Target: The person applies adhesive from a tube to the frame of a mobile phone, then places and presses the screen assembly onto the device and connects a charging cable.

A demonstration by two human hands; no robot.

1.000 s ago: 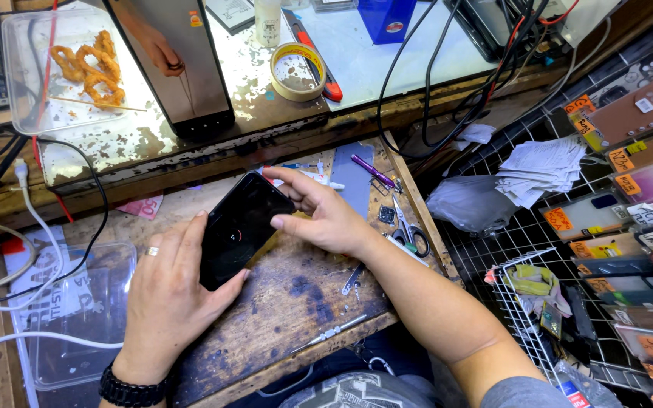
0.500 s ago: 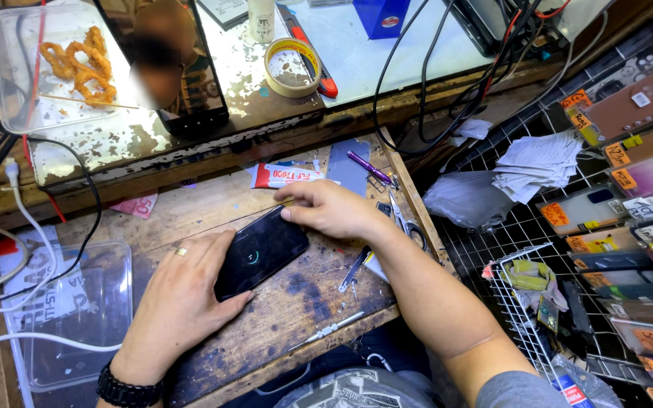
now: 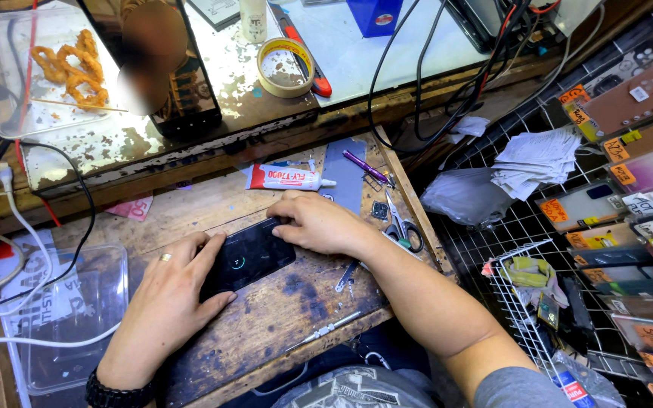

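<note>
Colours on the bench

We note a black phone (image 3: 247,257), white-and-red tube (image 3: 287,177), purple pen (image 3: 366,166), yellow tape roll (image 3: 286,66).

One tape roll (image 3: 286,66), upper shelf. One glue tube (image 3: 287,178) and scissors (image 3: 400,224), wooden bench. Clear plastic tray (image 3: 77,317), left.

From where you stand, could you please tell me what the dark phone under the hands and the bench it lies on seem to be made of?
The flat black phone looks glass-fronted: its smooth glossy face reflects light and shows a small lit ring. The left hand and right hand press on it. The brown workbench top appears to be bare wood, matte and worn, with visible grain, dark stains and scratches.
</note>
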